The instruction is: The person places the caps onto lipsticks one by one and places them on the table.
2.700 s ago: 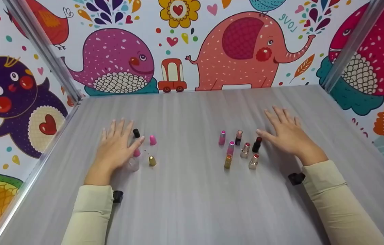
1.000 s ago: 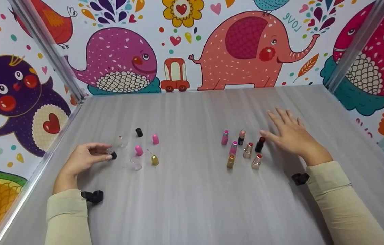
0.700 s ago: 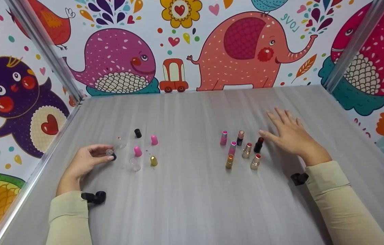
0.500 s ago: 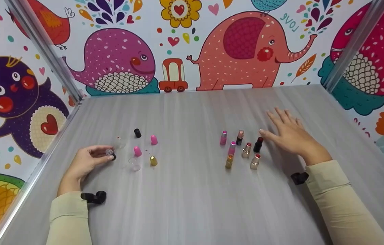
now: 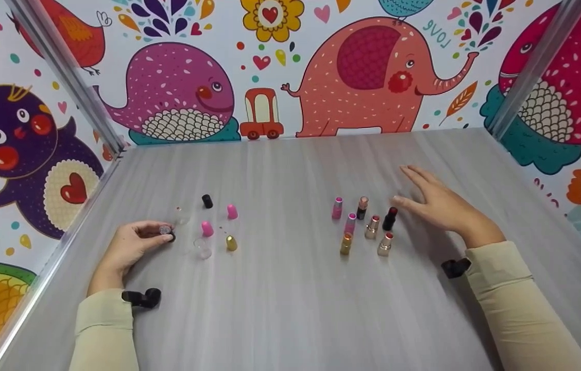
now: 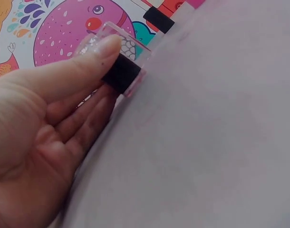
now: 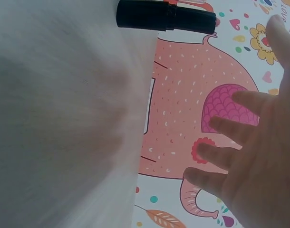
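My left hand (image 5: 123,250) pinches a small cap with a clear top and black base (image 5: 171,236) between thumb and fingers at the table's left. In the left wrist view, the thumb lies over the cap's clear part, above its black band (image 6: 122,74). Right of this hand stand clear caps (image 5: 203,249), two pink caps (image 5: 207,229), a black cap (image 5: 207,201) and a gold cap (image 5: 231,243). My right hand (image 5: 440,206) holds nothing, fingers extended, just right of a black lipstick (image 5: 389,219). That lipstick also shows near the top of the right wrist view (image 7: 166,15).
Several other uncapped lipsticks stand left of the black one, among them a gold one (image 5: 345,244), a pink one (image 5: 337,208) and a pale gold one (image 5: 384,245). A patterned wall (image 5: 270,62) borders the grey table (image 5: 285,299) behind, with metal posts at both corners.
Since the earliest frame, my left hand has moved from over the caps to the left and pinched one. My right hand has turned slightly, its fingers now closer together.
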